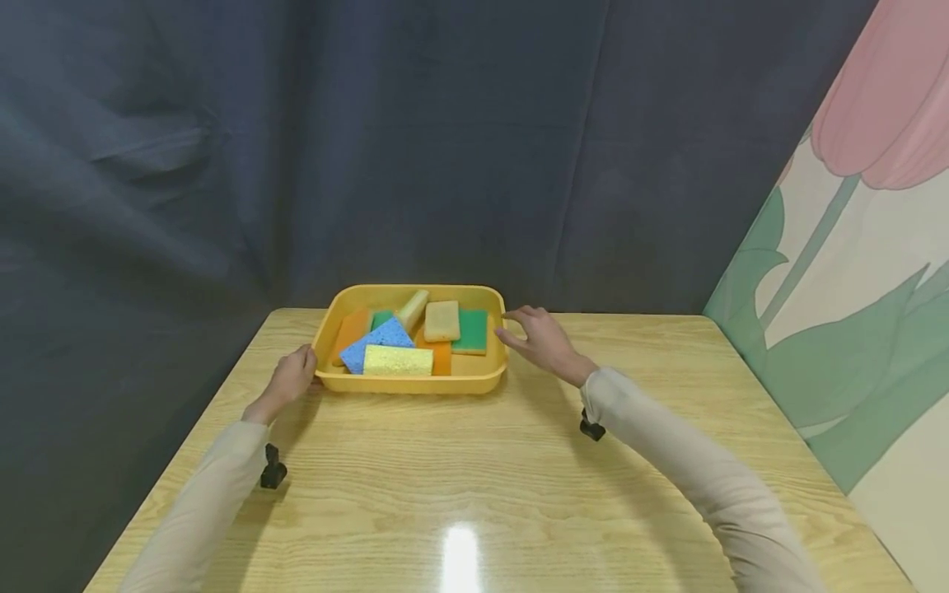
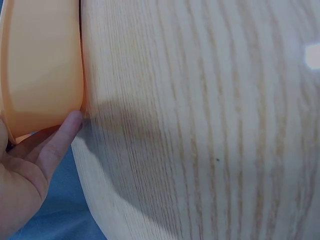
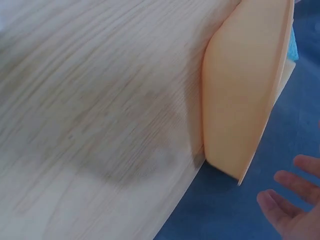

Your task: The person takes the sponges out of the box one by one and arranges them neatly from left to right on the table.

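A yellow plastic tray (image 1: 415,385) stands at the far side of the table, filled with several sponges. Among them are a blue sponge (image 1: 385,333), a yellow sponge (image 1: 398,361), a cream sponge (image 1: 442,321), a green sponge (image 1: 474,331) and an orange sponge (image 1: 350,332). My left hand (image 1: 291,375) grips the tray's left end; in the left wrist view its fingers (image 2: 59,145) lie against the outer wall, the thumb by the rim. Spread and relaxed, my right hand (image 1: 544,339) is close beside the right rim. The right wrist view shows its fingertips (image 3: 285,177) apart from the tray wall (image 3: 240,95).
The light wooden table (image 1: 460,461) extends in front of the tray. A dark blue curtain (image 1: 445,148) hangs right behind it. To the right rises a wall (image 1: 853,329) painted with a pink tulip and green leaves.
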A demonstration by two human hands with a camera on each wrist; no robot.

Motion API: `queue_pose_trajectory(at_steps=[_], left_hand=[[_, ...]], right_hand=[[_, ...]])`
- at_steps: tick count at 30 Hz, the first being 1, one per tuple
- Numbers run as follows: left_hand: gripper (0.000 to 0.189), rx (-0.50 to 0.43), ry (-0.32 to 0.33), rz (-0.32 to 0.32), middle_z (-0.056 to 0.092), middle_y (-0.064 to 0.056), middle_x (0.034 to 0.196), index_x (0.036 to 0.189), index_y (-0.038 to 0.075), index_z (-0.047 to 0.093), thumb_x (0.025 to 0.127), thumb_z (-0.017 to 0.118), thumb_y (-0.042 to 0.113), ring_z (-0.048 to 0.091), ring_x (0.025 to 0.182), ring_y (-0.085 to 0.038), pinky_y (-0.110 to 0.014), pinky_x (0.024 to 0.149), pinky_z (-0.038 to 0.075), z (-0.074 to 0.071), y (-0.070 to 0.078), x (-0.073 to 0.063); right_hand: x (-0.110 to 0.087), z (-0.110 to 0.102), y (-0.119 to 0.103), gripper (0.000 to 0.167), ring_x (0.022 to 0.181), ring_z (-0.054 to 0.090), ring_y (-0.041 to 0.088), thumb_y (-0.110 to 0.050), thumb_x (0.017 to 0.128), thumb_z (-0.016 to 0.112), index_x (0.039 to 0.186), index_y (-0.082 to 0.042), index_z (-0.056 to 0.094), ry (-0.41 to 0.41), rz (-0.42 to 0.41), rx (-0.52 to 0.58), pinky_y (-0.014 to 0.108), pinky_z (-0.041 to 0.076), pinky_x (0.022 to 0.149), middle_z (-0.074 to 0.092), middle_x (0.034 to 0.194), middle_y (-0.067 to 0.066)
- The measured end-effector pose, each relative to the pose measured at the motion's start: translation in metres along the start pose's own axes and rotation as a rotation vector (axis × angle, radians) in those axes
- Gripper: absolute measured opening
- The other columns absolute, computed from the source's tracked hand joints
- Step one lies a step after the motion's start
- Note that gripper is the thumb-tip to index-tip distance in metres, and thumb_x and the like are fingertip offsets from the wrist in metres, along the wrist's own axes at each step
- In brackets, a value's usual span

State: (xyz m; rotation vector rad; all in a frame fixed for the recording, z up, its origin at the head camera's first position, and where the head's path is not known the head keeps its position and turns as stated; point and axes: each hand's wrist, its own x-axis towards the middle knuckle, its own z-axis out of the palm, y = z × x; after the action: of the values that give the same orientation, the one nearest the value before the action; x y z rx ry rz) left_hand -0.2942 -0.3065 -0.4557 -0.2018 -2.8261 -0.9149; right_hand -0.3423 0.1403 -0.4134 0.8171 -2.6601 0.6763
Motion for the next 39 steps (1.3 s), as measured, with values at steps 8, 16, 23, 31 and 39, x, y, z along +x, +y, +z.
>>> queue_pose_trajectory(at_steps=[8,16,23,31,39], left_hand=[[0.034,0.005,0.008,-0.006,0.055,-0.019,0.081,0.107,-0.01,0.052,0.107,0.026,0.012,0.055,0.078,-0.031,-0.052,0.07,0.05,0.001,0.001,-0.001],[0.035,-0.079,-0.005,-0.022,0.062,-0.03,0.093,0.11,-0.012,0.051,0.108,0.025,0.011,0.068,0.085,-0.042,-0.047,0.07,0.061,0.001,0.001,-0.005],[0.039,-0.147,-0.035,-0.041,0.059,-0.037,0.105,0.123,-0.016,0.047,0.108,0.022,0.011,0.068,0.088,-0.044,-0.041,0.066,0.062,0.0,0.003,-0.006],[0.041,-0.199,-0.051,-0.046,0.058,-0.037,0.108,0.123,-0.017,0.047,0.109,0.021,0.013,0.067,0.091,-0.045,-0.043,0.069,0.062,0.002,0.0,-0.006],[0.039,-0.2,-0.047,-0.042,0.058,-0.037,0.106,0.124,-0.017,0.046,0.109,0.023,0.011,0.067,0.092,-0.045,-0.042,0.068,0.062,0.002,0.002,-0.006]], right_hand=[[0.01,0.007,-0.014,0.045,0.106,0.061,0.036,-0.036,0.1,0.059,0.126,0.001,0.065,-0.037,-0.058,-0.002,0.05,0.052,0.092,0.064,0.121,0.02],[0.022,0.017,-0.031,0.04,0.107,0.063,0.034,-0.031,0.1,0.06,0.125,0.0,0.065,-0.101,-0.11,0.026,0.048,0.053,0.092,0.064,0.122,0.018],[0.03,0.032,-0.05,0.04,0.11,0.063,0.033,-0.03,0.1,0.059,0.126,0.0,0.064,-0.166,-0.106,0.076,0.046,0.055,0.091,0.063,0.126,0.016],[0.034,0.048,-0.068,0.038,0.113,0.06,0.032,-0.024,0.099,0.063,0.126,0.002,0.063,-0.201,-0.126,0.144,0.046,0.052,0.095,0.064,0.124,0.016],[0.039,0.058,-0.079,0.038,0.111,0.061,0.031,-0.026,0.101,0.06,0.128,0.0,0.062,-0.227,-0.131,0.119,0.044,0.053,0.094,0.063,0.124,0.018]])
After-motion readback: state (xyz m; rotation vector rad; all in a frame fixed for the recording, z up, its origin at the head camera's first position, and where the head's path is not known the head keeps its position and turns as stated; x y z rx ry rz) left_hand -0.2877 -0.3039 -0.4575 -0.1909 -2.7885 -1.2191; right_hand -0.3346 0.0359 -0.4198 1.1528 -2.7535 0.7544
